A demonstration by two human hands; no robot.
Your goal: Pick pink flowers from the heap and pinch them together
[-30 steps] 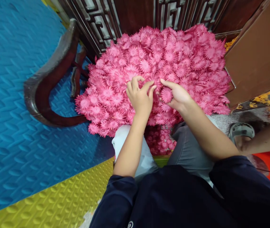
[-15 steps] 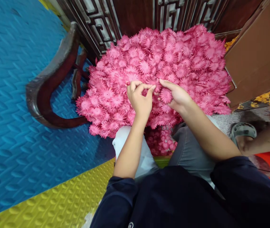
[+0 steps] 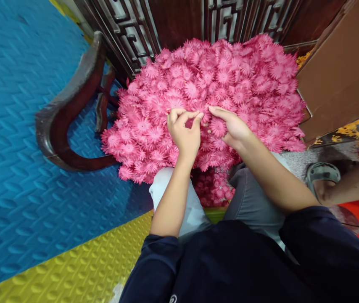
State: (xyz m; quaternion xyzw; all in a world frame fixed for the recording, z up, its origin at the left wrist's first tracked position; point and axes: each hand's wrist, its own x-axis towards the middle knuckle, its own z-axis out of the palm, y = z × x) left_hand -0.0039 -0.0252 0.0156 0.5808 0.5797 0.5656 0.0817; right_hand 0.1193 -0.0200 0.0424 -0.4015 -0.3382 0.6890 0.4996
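Observation:
My left hand [image 3: 184,134] is in a pinch, thumb tip against index finger, at the petals of a pink artificial flower that blends into those behind it. Facing it from the right, my right hand [image 3: 235,128] is curled with its thumb reaching toward the left fingertips. A round pink artificial flower [image 3: 217,126] sits in the hollow of that hand; its lower fingers are mostly hidden. Both hands hover over a large heap of pink artificial flowers [image 3: 154,134], its loose blooms lying at many angles. More pink flowers [image 3: 217,187] show lower down, between my knees.
Behind the heap stands dark carved wooden furniture [image 3: 176,21]. A curved wooden armrest [image 3: 56,130] is at the left, over blue textured matting [image 3: 12,168]. To the right are a brown board [image 3: 340,71], scattered yellow flowers [image 3: 351,129] and another person's sandalled foot [image 3: 323,187].
Both hands have shifted very slightly left, keeping almost the same pose. The flower in the right hand has moved with it.

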